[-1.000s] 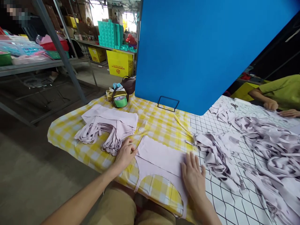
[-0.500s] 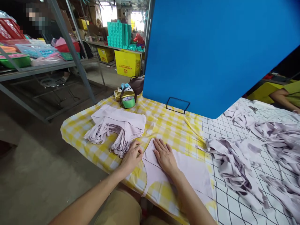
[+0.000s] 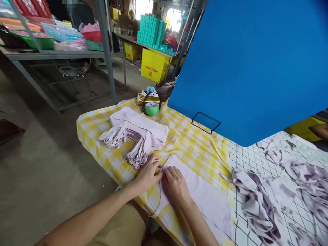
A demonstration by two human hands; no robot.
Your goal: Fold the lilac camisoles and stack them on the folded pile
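Observation:
A pale lilac strappy garment (image 3: 205, 184) lies flat in front of me on the yellow checked tablecloth (image 3: 94, 126). At its near left edge, my left hand (image 3: 150, 174) pinches the fabric between thumb and fingers. Close beside it, my right hand (image 3: 176, 184) rests on the garment with curled fingers closed on the same edge. The two sets of fingertips nearly meet, and they hide the exact bit of cloth between them. Just beyond my left hand sits a neat stack of matching lilac garments (image 3: 151, 131), their looped straps hanging toward me.
Loose lilac garments (image 3: 258, 201) lie heaped on the white grid cloth (image 3: 241, 157) at right. A large blue board (image 3: 246, 68) stands behind the table. Green tape (image 3: 152, 108) and a dark bag (image 3: 164, 90) are at the far edge. Another person's arm shows at far right.
My right hand has drawn back from lying flat on the garment to curled fingers at its left edge, beside my left hand. The view has turned slightly left.

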